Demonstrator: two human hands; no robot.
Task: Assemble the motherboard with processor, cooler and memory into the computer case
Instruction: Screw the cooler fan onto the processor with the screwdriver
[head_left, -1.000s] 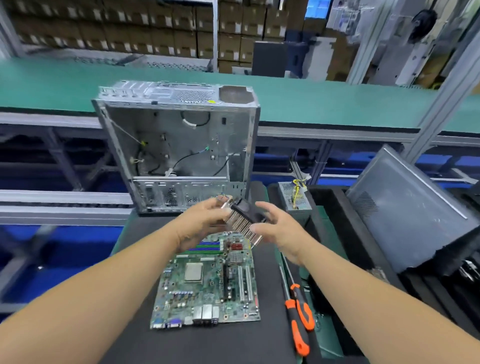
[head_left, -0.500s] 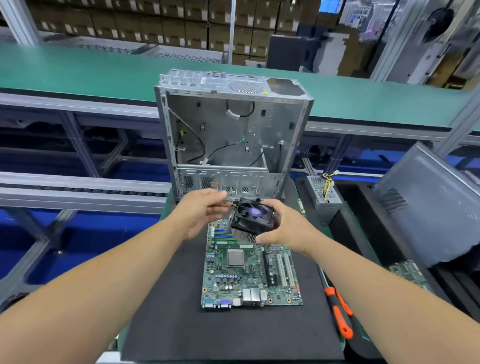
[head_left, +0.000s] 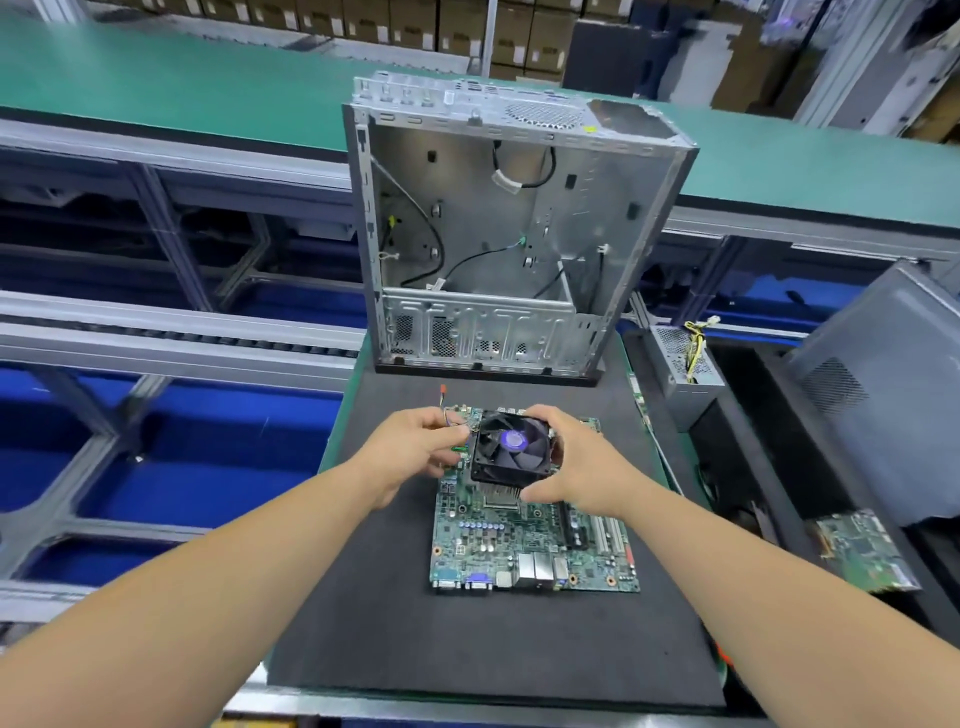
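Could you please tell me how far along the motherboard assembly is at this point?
Early. The motherboard lies on the black mat. In hand: left hand and right hand hold the cooler over it. Left: fixing it, and mounting the board in the empty case. Memory: cannot tell.

A PC assembly line in a factory/warehouse. Beyond the hands runs a long green-topped conveyor belt (head_left: 218, 88) on a grey aluminium-profile frame w/ blue panels underneath. Further back, rows of stacked brown cardboard cartons (head_left: 395, 23). Under the hands is a black foam work mat (head_left: 467, 649) carrying a bare green circuit board (head_left: 524, 556); just past them stands an open, stripped silver sheet-metal computer chassis (head_left: 514, 228) w/ loose cables inside. Right of the hands: a small grey metal power supply unit (head_left: 683, 358) w/ yellow wires, a grey case side panel (head_left: 883, 395) leaning in a black bin, and a second loose green board (head_left: 862, 551).
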